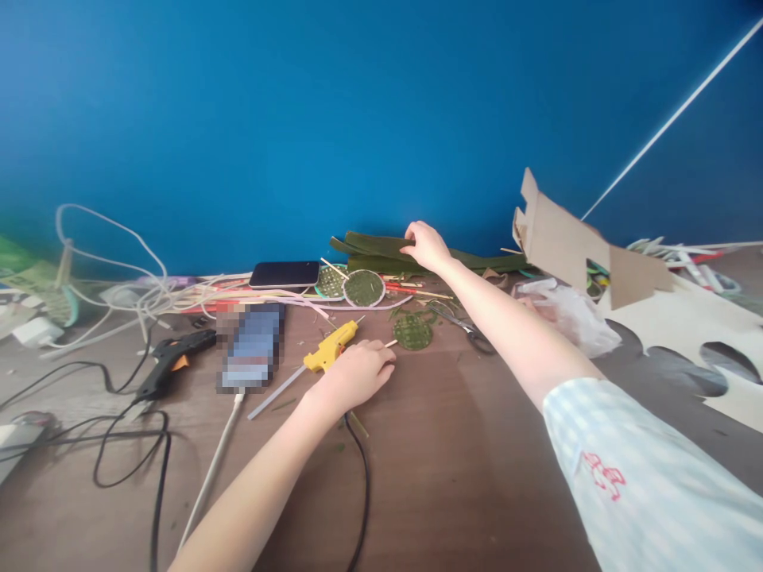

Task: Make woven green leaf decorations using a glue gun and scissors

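My left hand (356,373) rests on the brown table (453,445), fingers curled around the handle of a yellow glue gun (330,348) and a thin stick. My right hand (424,245) reaches to the far edge by the blue wall and closes on a stack of long dark green leaves (381,253). Two woven green discs lie between the hands: one with a pale rim (364,287), one smaller (412,331). A pair of scissors (468,328) lies just under my right forearm.
A phone (251,347) on a white cable and a black glue gun (172,361) lie to the left, with tangled white and black cords. Another dark phone (284,274) sits near the wall. Cardboard pieces (572,246) and a plastic bag (566,314) crowd the right.
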Tool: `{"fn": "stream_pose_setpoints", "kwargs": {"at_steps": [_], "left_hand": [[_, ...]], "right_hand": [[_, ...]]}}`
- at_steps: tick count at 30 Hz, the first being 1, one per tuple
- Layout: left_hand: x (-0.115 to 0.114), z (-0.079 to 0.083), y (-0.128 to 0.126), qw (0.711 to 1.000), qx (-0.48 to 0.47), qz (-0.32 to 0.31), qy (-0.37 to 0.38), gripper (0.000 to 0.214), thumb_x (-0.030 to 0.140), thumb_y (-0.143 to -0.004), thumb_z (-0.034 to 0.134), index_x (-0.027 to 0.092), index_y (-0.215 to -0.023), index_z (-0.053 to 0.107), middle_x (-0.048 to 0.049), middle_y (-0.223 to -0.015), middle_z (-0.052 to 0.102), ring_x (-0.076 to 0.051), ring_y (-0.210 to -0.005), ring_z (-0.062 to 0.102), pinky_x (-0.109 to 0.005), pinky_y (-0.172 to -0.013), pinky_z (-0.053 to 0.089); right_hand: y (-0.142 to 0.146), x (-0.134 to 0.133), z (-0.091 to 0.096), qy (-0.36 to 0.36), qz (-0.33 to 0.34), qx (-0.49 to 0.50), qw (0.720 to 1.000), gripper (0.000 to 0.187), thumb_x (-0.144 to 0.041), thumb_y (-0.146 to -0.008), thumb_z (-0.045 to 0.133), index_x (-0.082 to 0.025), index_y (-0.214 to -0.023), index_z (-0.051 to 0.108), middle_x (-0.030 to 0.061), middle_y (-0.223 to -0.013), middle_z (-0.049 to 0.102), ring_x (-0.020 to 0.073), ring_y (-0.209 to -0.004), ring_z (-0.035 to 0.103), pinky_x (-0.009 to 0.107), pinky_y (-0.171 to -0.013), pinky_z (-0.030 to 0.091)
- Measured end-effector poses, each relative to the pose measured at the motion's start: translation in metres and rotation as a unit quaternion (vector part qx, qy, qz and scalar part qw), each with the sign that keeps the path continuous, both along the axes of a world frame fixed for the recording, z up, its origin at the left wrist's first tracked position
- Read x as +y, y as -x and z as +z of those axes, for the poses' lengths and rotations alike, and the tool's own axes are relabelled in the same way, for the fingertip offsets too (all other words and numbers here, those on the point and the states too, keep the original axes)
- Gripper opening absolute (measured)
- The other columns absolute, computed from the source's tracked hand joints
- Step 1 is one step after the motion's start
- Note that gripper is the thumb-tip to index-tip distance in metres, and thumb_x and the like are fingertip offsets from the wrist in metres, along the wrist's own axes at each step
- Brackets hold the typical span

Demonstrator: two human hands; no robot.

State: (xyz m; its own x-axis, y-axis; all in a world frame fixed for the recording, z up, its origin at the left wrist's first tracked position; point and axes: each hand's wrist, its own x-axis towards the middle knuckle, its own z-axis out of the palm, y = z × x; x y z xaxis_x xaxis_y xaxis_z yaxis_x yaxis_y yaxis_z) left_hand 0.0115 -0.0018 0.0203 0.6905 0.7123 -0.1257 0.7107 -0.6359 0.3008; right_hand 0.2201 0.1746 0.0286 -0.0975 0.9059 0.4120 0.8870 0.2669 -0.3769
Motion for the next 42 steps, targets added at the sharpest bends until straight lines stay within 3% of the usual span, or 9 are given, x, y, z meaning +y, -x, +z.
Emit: {"fn": "stream_pose_setpoints", "kwargs": {"at_steps": [3, 9, 19, 27, 31, 35, 39, 42], "left_hand": [[0.000, 0.000, 0.000, 1.000, 0.005, -0.004, -0.001, 0.027, 0.022, -0.087, 0.039, 0.016, -0.098, 0.063, -0.0079, -0.100, 0.063, -0.021, -0.097, 0.057, -0.033, -0.086, 0.043], [0.000, 0.003, 0.000, 1.000, 0.015, 0.000, -0.004, 0.027, 0.022, -0.087, 0.039, 0.016, -0.098, 0.063, -0.0080, -0.100, 0.063, -0.021, -0.098, 0.057, -0.034, -0.087, 0.043], [-0.001, 0.005, -0.002, 1.000, 0.015, -0.005, -0.008, 0.026, 0.021, -0.087, 0.040, 0.016, -0.097, 0.063, -0.0078, -0.099, 0.064, -0.021, -0.096, 0.058, -0.032, -0.084, 0.044], [-0.001, 0.002, -0.001, 1.000, -0.008, -0.003, -0.002, 0.026, 0.021, -0.086, 0.041, 0.016, -0.097, 0.064, -0.0077, -0.100, 0.065, -0.022, -0.097, 0.059, -0.035, -0.086, 0.045], [0.002, 0.004, 0.000, 0.997, -0.071, 0.037, -0.022, 0.028, 0.020, -0.085, 0.042, 0.015, -0.106, 0.060, -0.0086, -0.108, 0.063, -0.021, -0.103, 0.057, -0.034, -0.092, 0.043], [0.029, 0.014, 0.015, 0.977, -0.154, 0.144, -0.044, 0.033, 0.021, -0.084, 0.042, 0.015, -0.111, 0.059, -0.0085, -0.118, 0.061, -0.021, -0.110, 0.054, -0.034, -0.097, 0.040], [0.089, 0.024, 0.036, 0.909, -0.245, 0.337, -0.024, 0.033, 0.023, -0.082, 0.043, 0.013, -0.108, 0.061, -0.0095, -0.107, 0.066, -0.022, -0.098, 0.061, -0.033, -0.089, 0.044], [0.131, 0.024, 0.038, 0.870, -0.309, 0.384, 0.004, 0.031, 0.022, -0.080, 0.047, 0.010, -0.105, 0.061, -0.0119, -0.098, 0.069, -0.022, -0.090, 0.064, -0.033, -0.082, 0.047]], "right_hand": [[0.000, -0.002, 0.005, 0.003, -0.004, -0.044, 0.999, 0.009, -0.025, -0.077, 0.063, -0.017, -0.078, 0.062, 0.0061, -0.085, 0.058, 0.0195, -0.076, 0.053, 0.033, -0.066, 0.038], [0.001, -0.005, 0.013, 0.017, 0.000, -0.153, 0.988, 0.013, -0.025, -0.083, 0.057, -0.016, -0.078, 0.065, 0.0079, -0.088, 0.062, 0.0215, -0.082, 0.054, 0.030, -0.060, 0.035], [0.009, -0.005, 0.006, 0.009, 0.024, -0.180, 0.983, 0.027, -0.022, -0.089, 0.046, -0.018, -0.104, 0.068, 0.0107, -0.095, 0.065, 0.0251, -0.093, 0.051, 0.039, -0.077, 0.037], [0.015, -0.008, 0.004, 0.017, -0.017, -0.151, 0.988, 0.031, -0.021, -0.090, 0.040, -0.016, -0.097, 0.070, 0.0122, -0.094, 0.069, 0.0237, -0.088, 0.057, 0.036, -0.077, 0.038], [0.017, -0.010, 0.003, 0.019, -0.029, -0.148, 0.988, 0.031, -0.020, -0.089, 0.039, -0.017, -0.094, 0.069, 0.0114, -0.089, 0.070, 0.0225, -0.082, 0.060, 0.032, -0.071, 0.039], [0.016, -0.010, -0.002, 0.022, -0.041, -0.143, 0.989, 0.030, -0.019, -0.088, 0.037, -0.016, -0.093, 0.067, 0.0110, -0.085, 0.069, 0.0217, -0.075, 0.060, 0.029, -0.063, 0.037], [0.013, -0.008, -0.008, 0.018, -0.048, -0.135, 0.989, 0.028, -0.018, -0.086, 0.037, -0.017, -0.092, 0.065, 0.0108, -0.084, 0.069, 0.0215, -0.073, 0.059, 0.028, -0.059, 0.034], [0.012, -0.009, -0.011, 0.013, -0.049, -0.129, 0.990, 0.026, -0.019, -0.086, 0.038, -0.017, -0.091, 0.064, 0.0109, -0.084, 0.068, 0.0213, -0.073, 0.058, 0.028, -0.060, 0.033]]}}
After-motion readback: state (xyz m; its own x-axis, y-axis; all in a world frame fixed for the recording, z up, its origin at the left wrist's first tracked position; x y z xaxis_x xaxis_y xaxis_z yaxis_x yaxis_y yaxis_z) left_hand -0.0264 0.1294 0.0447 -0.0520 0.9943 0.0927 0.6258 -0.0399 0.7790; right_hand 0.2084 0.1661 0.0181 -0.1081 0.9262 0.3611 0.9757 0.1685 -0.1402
